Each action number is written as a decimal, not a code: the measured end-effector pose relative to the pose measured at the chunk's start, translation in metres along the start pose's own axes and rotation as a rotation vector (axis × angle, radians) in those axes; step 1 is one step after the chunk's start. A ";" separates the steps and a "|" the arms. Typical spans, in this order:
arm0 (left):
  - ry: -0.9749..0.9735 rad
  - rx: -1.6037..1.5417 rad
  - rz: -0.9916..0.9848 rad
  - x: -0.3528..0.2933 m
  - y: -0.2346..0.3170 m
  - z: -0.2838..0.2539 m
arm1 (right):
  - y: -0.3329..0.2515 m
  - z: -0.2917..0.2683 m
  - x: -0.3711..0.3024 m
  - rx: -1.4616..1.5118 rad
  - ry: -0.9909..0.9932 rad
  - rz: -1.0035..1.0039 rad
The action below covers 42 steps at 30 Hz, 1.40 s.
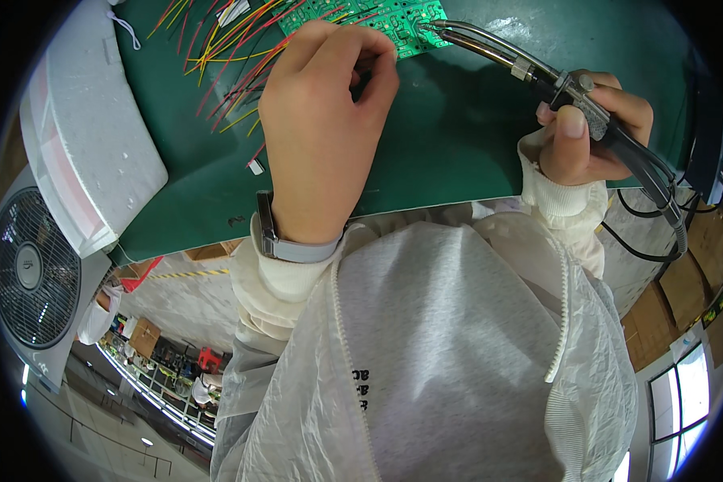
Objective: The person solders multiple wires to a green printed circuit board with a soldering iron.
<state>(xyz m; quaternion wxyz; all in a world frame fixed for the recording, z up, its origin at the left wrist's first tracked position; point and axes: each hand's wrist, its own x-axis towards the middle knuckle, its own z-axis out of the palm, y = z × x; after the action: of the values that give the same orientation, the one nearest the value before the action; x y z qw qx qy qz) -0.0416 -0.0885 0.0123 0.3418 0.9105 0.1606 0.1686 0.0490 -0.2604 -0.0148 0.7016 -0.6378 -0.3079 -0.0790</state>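
A green circuit board lies at the far edge of the view, with red, yellow and black wires fanning out to its left. My left hand is over the board's near edge and the wires, its thumb and fingers pinched together. Whatever sits between those fingertips is hidden behind the hand. In my right hand is a soldering iron with a thin metal solder-feed tube clamped alongside it. Its tip points left and meets the board's right part, though contact is too small to be sure of.
The green work mat covers the table. A white foam piece stands along the left side, with a fan beyond it. A white connector lies beside my left wrist. Black cables hang at the right near a dark device.
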 end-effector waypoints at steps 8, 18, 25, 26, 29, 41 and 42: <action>0.029 -0.024 0.044 -0.004 0.001 0.006 | 0.003 -0.003 0.000 0.006 0.051 0.026; 0.158 0.208 0.266 0.010 -0.011 -0.003 | 0.005 -0.002 0.007 0.066 0.114 0.057; 0.075 0.254 0.330 0.013 -0.024 -0.003 | 0.004 0.005 0.010 0.031 0.118 0.066; 0.059 0.244 0.316 0.011 -0.023 -0.003 | 0.002 0.007 0.011 -0.013 0.127 0.091; 0.035 0.214 0.301 0.008 -0.020 -0.005 | 0.001 0.009 0.013 -0.078 0.138 0.116; 0.264 0.273 0.190 0.046 -0.018 -0.108 | 0.002 -0.001 0.011 -0.020 0.147 0.157; 0.423 0.390 0.141 0.060 -0.034 -0.136 | 0.001 -0.002 0.011 -0.016 0.150 0.154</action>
<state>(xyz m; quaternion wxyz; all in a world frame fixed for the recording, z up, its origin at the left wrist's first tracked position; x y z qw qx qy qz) -0.0507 0.0376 0.0976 0.1069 0.9125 0.1940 0.3439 0.0591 -0.2588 -0.0101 0.7214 -0.6575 -0.2039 -0.0751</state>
